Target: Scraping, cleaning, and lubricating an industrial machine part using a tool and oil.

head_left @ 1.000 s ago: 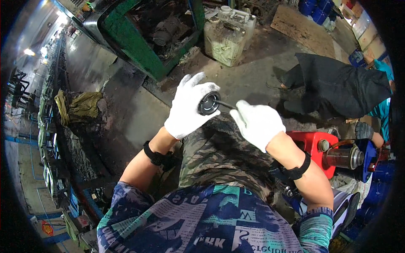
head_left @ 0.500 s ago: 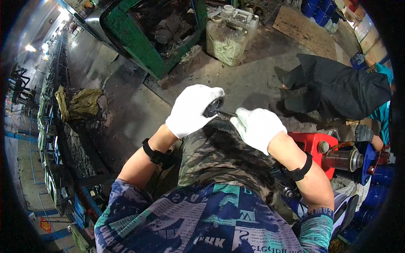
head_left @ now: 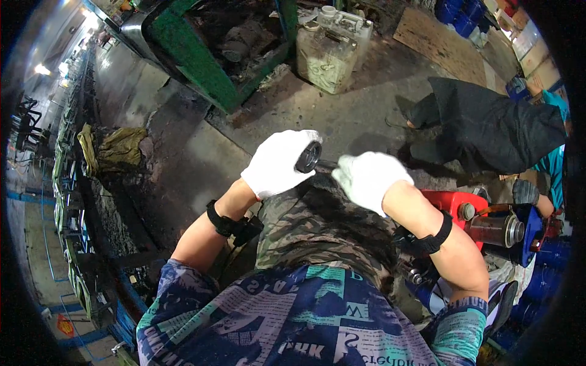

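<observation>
My left hand (head_left: 278,163), in a white work glove, is closed around a round black hollow part (head_left: 309,157). Its open end faces right, toward my other hand. My right hand (head_left: 373,180), gloved in white too, has its fingers pinched on a thin dark rod-like tool (head_left: 328,164), whose exact kind I cannot make out. The tool points left at the round part's lower right edge; whether the two touch is not plain. Both hands are held up in front of my camouflage trousers (head_left: 317,229).
Ahead stands a green machine frame (head_left: 201,64) beside cloudy plastic jugs (head_left: 326,61). A person in dark clothing (head_left: 482,125) bends over at the right, near a red machine (head_left: 448,204) with a metal cylinder. A brown cloth (head_left: 122,149) lies at the left.
The round black part has turned slightly, so more of its open end shows. My right hand has shifted a little, and the tool's tip no longer shows inside the opening.
</observation>
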